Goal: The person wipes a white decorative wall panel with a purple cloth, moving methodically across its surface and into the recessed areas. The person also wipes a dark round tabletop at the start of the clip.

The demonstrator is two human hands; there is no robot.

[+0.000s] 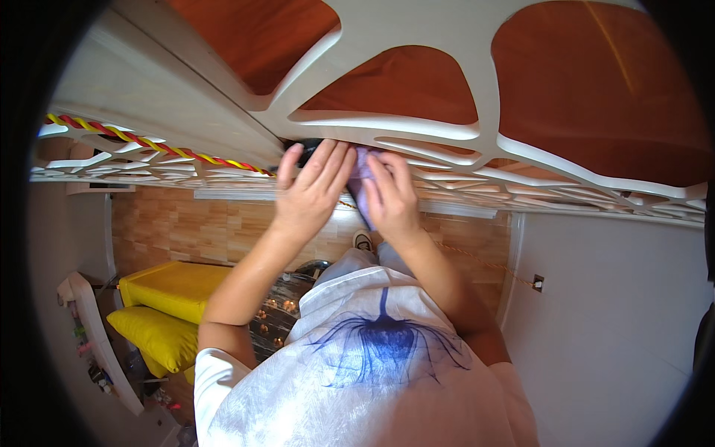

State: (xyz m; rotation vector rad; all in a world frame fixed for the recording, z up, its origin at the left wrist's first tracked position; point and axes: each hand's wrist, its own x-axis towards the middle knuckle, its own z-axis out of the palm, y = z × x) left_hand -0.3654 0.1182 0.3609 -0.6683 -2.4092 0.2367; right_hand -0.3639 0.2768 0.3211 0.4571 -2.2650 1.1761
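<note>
My left hand (314, 181) lies with its fingers stretched up over a black object (314, 150) at the white lattice panel (385, 124). The thumb stands apart at that object's left side, and the hand hides much of it, so its kind and whether I grip it are unclear. Bent fingers of my right hand (394, 195) hold a light purple cloth (360, 195), which hangs down between my hands. A dark edge runs along the cloth's left side. Reddish-brown material (402, 84) shows through the panel's rounded cut-outs.
A red and yellow twisted cord (162, 146) stretches along the panel to the left. Below left are a yellow upholstered seat (173, 288), a yellow cushion (159, 335) and a dark marbled surface (279, 313). Another twisted cord (486, 260) crosses the wood-look floor (167, 223) to a wall socket (537, 283).
</note>
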